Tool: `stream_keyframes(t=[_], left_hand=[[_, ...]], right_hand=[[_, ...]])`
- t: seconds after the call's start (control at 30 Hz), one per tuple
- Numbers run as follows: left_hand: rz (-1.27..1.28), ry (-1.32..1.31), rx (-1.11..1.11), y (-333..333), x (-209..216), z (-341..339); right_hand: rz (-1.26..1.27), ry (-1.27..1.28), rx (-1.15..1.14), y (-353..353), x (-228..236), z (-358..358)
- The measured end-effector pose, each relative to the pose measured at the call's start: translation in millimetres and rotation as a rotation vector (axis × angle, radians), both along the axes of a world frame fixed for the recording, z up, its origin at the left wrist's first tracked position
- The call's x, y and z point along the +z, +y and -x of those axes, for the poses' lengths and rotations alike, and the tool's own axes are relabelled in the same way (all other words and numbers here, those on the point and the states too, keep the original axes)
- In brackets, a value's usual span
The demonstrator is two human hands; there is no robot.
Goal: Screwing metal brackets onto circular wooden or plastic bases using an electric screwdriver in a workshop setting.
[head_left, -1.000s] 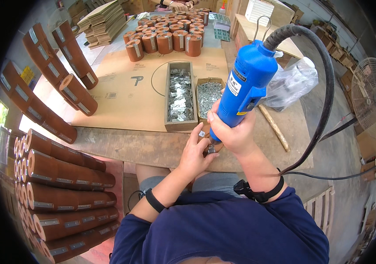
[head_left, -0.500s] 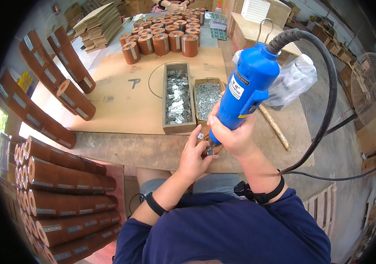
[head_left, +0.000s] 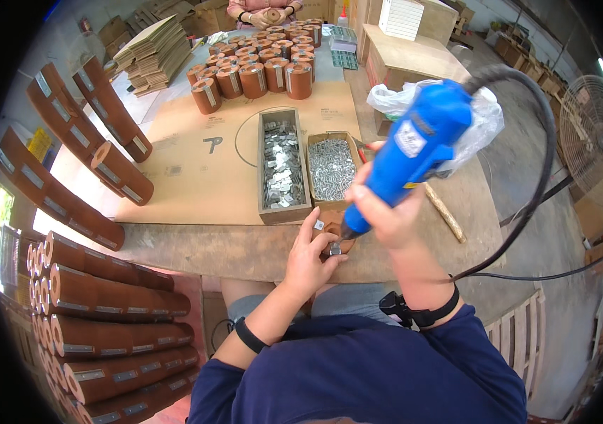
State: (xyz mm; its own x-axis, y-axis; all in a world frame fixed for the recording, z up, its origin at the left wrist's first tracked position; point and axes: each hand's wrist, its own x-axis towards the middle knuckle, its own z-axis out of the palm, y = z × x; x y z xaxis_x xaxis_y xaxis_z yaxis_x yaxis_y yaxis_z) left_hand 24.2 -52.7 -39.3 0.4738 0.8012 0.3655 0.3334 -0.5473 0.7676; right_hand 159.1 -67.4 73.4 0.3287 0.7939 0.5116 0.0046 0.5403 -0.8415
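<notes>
My right hand (head_left: 391, 215) is wrapped around a blue electric screwdriver (head_left: 414, 138), slightly blurred, which slants with its dark nose low and its cable end up to the right. The nose is close to a reddish-brown hollow cylinder (head_left: 335, 220) at the table's near edge. My left hand (head_left: 310, 258) holds this cylinder, thumb and fingers bent around its near side and covering much of it. Small metal pieces show on the cylinder by my fingertips. Just beyond are a long wooden box (head_left: 306, 166) of flat metal pieces and a carton (head_left: 313, 187) of screws.
Brown cylinders (head_left: 252, 81) stand grouped farther back, and long rows of them (head_left: 111, 304) lie stacked at left. A wooden stick (head_left: 445, 213) and plastic bag (head_left: 481, 120) are at right. The black cable (head_left: 543, 169) loops rightward. Across the table, another person's hands (head_left: 267, 18) hold a cylinder.
My right hand has tilted the electric screwdriver to the right and drawn its nose up off the metal piece. My left hand stays on the cylinder. The view has shifted slightly.
</notes>
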Motion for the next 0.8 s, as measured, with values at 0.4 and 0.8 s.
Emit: stream_keyframes(t=[0.4, 0.8], left_hand=[[0.064, 0.123, -0.009, 7, 10, 11], [0.301, -0.123, 0.043, 5, 0, 9]], right_hand=[[0.507, 0.284, -0.264, -15, -56, -105], [0.993, -0.626, -0.441, -1, -135, -167]])
